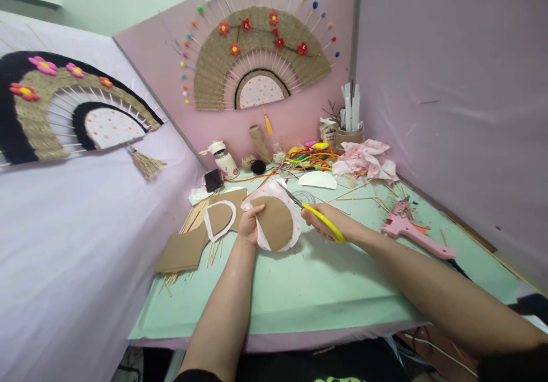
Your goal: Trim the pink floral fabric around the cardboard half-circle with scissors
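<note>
My left hand (249, 225) is closed on a half-round cardboard piece (276, 222), its thumb lying across the brown face. White cloth with pink dots (295, 234) sticks out around the cardboard's curved edge. In my right hand (319, 222) is a pair of scissors (327, 222) with yellow handles. Their blades point up and left, over the upper right edge of the cloth; whether they touch it I cannot tell. Left of my left hand lies a smaller half-round cardboard piece (220, 217) with a white cloth border.
A pink glue gun (417, 236) lies at the right. Cardboard sheets (182, 252) and thin sticks (194, 216) lie at the left. Along the back stand a white bottle (225, 159), a twine roll (259, 142) and crumpled dotted cloth (368, 160). A decorated fan (261, 56) hangs behind.
</note>
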Motion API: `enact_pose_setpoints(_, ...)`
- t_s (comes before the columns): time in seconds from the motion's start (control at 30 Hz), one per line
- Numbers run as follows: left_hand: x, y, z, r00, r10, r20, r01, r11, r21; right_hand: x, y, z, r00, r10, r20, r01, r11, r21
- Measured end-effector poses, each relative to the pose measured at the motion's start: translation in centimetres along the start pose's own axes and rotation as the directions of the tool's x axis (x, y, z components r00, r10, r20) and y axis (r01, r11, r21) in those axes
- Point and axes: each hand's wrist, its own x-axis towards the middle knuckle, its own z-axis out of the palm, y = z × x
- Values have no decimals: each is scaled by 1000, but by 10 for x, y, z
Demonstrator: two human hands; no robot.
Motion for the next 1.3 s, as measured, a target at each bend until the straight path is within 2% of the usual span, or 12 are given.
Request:
enact_pose_setpoints(0.17, 1, 0, -2, 1000, 0, 30, -1, 1000, 24, 2, 0, 1, 1000, 11, -12, -11, 1000, 6)
enact_pose_setpoints(0.5, 1, 0, -1, 1000, 12, 6, -12, 999, 38, 3, -1, 1, 1000, 17, -23, -18, 999, -40)
enact_pose_setpoints(0.7, 0, 0, 0, 1000, 1, -11, -1, 1000, 24, 7, 2, 1, 982, -182, -49, 173, 972, -160)
enact_pose_setpoints(0.8, 0, 0, 0, 1000, -10, 10, 10, 1000, 26, 8, 5, 1, 961, -276, -4, 272, 949, -156)
enact_pose_setpoints(0.9, 0, 0, -1, 1000, -8, 22, 7, 1000, 24, 8, 7, 1, 947, -318, 54, 322, 935, -146)
enact_pose_setpoints(1.13, 0, -1, -1, 999, 0, 37, -1, 999, 37, 6, 4, 0, 944, -326, 53, 331, 936, -125)
enact_pose_setpoints(1.3, 0, -2, 0, 1000, 9, 25, -10, 1000, 26, 8, 8, 3, 975, -224, -4, 222, 968, -117)
